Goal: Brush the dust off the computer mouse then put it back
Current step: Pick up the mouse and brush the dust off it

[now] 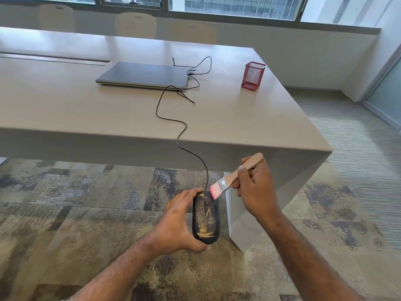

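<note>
A black computer mouse (206, 220), speckled with yellowish dust, is held off the table over the carpet. My left hand (180, 222) grips it from its left side and underneath. My right hand (256, 187) holds a wooden-handled brush (234, 177) whose pink bristles touch the mouse's front end near the wheel. The mouse's black cable (171, 118) runs up over the table edge to a closed grey laptop (143, 76).
The beige table (65, 109) stretches ahead, its front edge and right corner close to my hands. A red mesh pen holder (252, 76) stands at its right. Chairs line the far side below the windows. Patterned carpet (86, 203) lies underneath.
</note>
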`<act>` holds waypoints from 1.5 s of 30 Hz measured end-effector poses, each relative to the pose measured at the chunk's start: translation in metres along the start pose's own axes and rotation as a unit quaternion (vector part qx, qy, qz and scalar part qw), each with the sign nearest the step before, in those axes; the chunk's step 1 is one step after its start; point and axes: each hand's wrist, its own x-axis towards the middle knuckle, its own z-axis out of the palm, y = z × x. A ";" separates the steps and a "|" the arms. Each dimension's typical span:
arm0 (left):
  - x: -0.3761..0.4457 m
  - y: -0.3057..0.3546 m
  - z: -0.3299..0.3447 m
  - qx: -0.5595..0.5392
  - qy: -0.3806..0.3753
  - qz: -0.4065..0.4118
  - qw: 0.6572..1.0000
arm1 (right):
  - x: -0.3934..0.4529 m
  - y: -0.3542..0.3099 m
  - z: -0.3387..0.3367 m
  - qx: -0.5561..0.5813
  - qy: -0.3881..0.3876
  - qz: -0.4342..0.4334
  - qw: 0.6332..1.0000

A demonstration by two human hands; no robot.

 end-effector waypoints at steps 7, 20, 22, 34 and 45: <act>0.002 -0.001 0.000 -0.013 0.006 0.005 1.000 | -0.010 0.000 0.002 0.020 -0.028 -0.019 0.999; 0.005 -0.002 -0.003 -0.047 0.018 -0.006 0.999 | -0.022 0.001 0.000 0.022 0.026 -0.038 0.999; 0.005 -0.003 -0.004 -0.053 0.017 -0.013 0.998 | -0.022 -0.001 -0.002 0.026 0.042 -0.045 0.998; 0.007 -0.002 -0.005 -0.080 0.023 -0.029 0.996 | -0.023 -0.003 0.001 0.026 0.034 -0.030 0.999; 0.006 -0.001 -0.004 -0.057 0.011 -0.019 0.998 | 0.006 -0.001 0.005 0.069 0.028 0.038 0.996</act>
